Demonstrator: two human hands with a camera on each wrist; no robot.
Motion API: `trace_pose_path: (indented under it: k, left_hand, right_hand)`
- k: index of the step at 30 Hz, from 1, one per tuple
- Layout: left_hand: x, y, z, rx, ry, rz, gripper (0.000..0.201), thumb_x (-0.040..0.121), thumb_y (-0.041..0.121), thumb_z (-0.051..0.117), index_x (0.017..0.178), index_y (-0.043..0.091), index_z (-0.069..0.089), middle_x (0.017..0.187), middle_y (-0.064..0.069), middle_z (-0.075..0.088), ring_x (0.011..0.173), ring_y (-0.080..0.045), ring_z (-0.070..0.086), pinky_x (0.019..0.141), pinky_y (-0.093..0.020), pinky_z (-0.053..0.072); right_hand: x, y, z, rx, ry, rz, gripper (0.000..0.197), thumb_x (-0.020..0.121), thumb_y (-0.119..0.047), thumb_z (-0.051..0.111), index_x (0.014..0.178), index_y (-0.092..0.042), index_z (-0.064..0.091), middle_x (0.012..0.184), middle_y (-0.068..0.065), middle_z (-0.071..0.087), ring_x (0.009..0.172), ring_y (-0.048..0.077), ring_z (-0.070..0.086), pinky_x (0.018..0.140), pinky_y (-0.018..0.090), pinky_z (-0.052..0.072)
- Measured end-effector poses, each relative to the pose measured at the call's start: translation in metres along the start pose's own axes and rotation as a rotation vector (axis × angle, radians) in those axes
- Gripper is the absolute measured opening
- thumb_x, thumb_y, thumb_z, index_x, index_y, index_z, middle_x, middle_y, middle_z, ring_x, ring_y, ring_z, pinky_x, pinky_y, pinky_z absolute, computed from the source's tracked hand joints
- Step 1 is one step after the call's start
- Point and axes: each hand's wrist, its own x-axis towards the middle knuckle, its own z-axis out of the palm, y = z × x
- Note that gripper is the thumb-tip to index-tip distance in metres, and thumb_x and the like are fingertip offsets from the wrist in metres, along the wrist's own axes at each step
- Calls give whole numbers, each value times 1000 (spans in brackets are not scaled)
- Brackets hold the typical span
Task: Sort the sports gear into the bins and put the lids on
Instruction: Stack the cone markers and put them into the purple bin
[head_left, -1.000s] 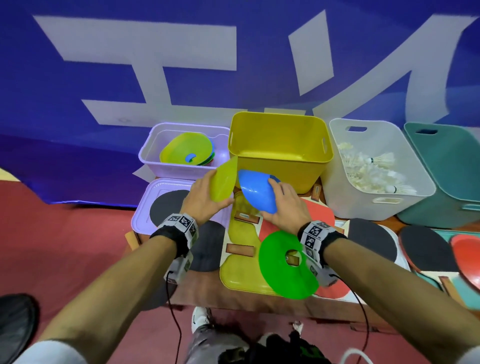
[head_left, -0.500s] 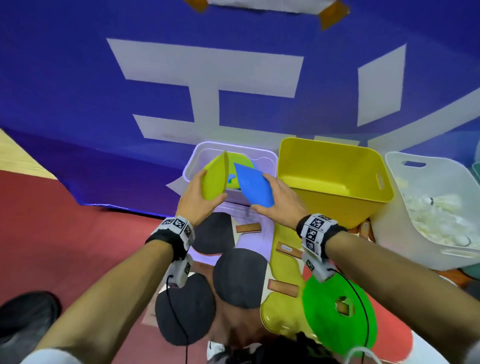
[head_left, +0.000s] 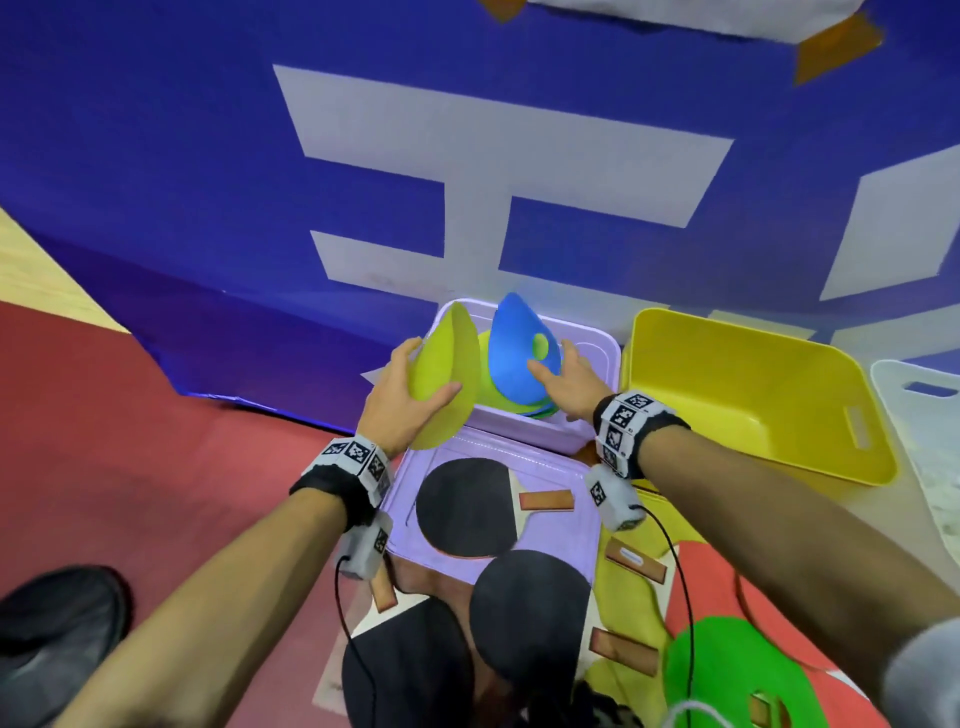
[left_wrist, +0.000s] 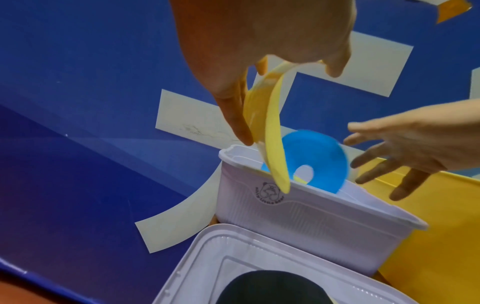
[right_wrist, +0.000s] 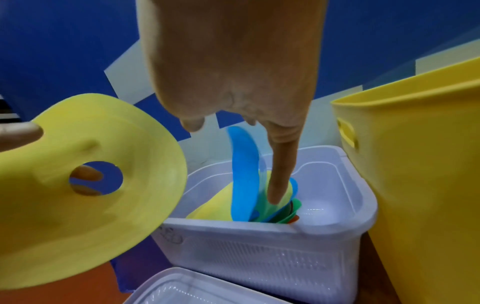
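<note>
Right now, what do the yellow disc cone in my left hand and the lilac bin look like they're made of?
Yellow disc cone: likely soft, flexible plastic with a matte finish; it bends where the left hand grips it.
Lilac bin: seemingly rigid, semi-gloss plastic, with a moulded ribbed wall and faint sheen.

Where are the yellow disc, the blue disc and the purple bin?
yellow disc (head_left: 448, 375): head view, on its curved face beside the left hand's thumb.
blue disc (left_wrist: 318, 152): left wrist view, on its face above the centre hole.
purple bin (right_wrist: 262, 257): right wrist view, on its ribbed front wall.

L grip (head_left: 410, 397): fingers curled, holding | R grip (head_left: 569, 382): fingers straight, spread | both forearms extended fwd
</note>
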Motion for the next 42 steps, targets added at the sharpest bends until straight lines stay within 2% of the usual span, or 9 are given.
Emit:
trace_pose_path:
  k: [9, 14, 17, 20, 23, 26, 31, 37, 42]
  left_hand:
    - [-2, 1, 9, -88, -116, -10, 57, 80, 64, 59, 130, 43, 42, 116, 11, 60, 106, -19, 63, 95, -42, 49]
    - [-12, 16, 15, -135, -236, 9, 38, 98, 43, 53, 133, 37, 41, 99, 8, 72, 92, 3, 66, 91, -32, 44]
    - [-18, 19, 20, -149, -337, 39, 48, 96, 48, 53, 139, 33, 38, 99, 0, 74, 99, -6, 66, 91, -27, 40]
    - [-25, 24, 23, -154, -381, 47, 54, 93, 52, 53, 141, 33, 35, 98, -4, 74, 96, -12, 67, 93, -28, 41]
    - [-27, 22, 26, -124, -337, 32, 53, 92, 54, 55, 140, 42, 35, 99, 0, 68, 86, -9, 63, 87, -38, 45]
    - [-28, 14, 26, -123, -298, 26, 72, 74, 71, 60, 136, 56, 27, 131, 2, 58, 116, -19, 58, 98, -46, 48]
    - [-25, 6, 25, -156, -264, 56, 91, 65, 59, 76, 133, 65, 16, 140, 10, 47, 120, -16, 56, 98, -47, 50]
    - [-11, -5, 24, -131, -252, 106, 106, 64, 58, 75, 149, 41, 14, 151, 17, 23, 135, -2, 30, 113, -40, 35]
    - [3, -13, 20, -48, -226, 98, 106, 65, 65, 69, 152, 35, 14, 159, 10, 16, 145, -7, 19, 117, -44, 25]
  right_hand:
    - [-14, 9, 5, -106, 25, -147, 85, 92, -48, 59, 155, -17, 10, 157, 14, 22, 137, 31, 39, 109, 43, 36]
    - [-29, 2, 9, 20, -4, -274, 93, 88, -43, 68, 156, -23, 8, 160, 4, 20, 146, 23, 21, 116, 42, 26]
    - [-37, 3, 8, 95, 5, -289, 86, 89, -34, 68, 155, -28, 13, 158, 5, 28, 142, 23, 31, 115, 42, 31]
    - [-42, 8, 5, 172, 21, -237, 75, 88, -9, 63, 150, -33, 28, 142, 7, 50, 115, 23, 58, 95, 33, 49]
    - [-43, 16, 4, 195, 45, -190, 74, 80, 9, 50, 143, -30, 44, 125, 7, 61, 82, 20, 62, 60, 17, 48]
    - [-42, 20, 6, 284, 92, -135, 73, 80, 10, 47, 141, -29, 46, 113, 11, 68, 73, 24, 63, 61, 31, 52]
    - [-32, 24, 4, 375, 200, -31, 60, 82, 7, 49, 133, -25, 52, 101, 7, 66, 83, 25, 63, 70, 30, 53]
    - [-16, 15, -1, 432, 345, 81, 56, 83, 2, 49, 134, -22, 53, 109, 4, 64, 97, 28, 63, 87, 42, 54]
    - [-1, -9, -8, 541, 156, 257, 82, 90, -11, 65, 153, -13, 12, 134, 12, 53, 111, 34, 61, 76, 44, 58]
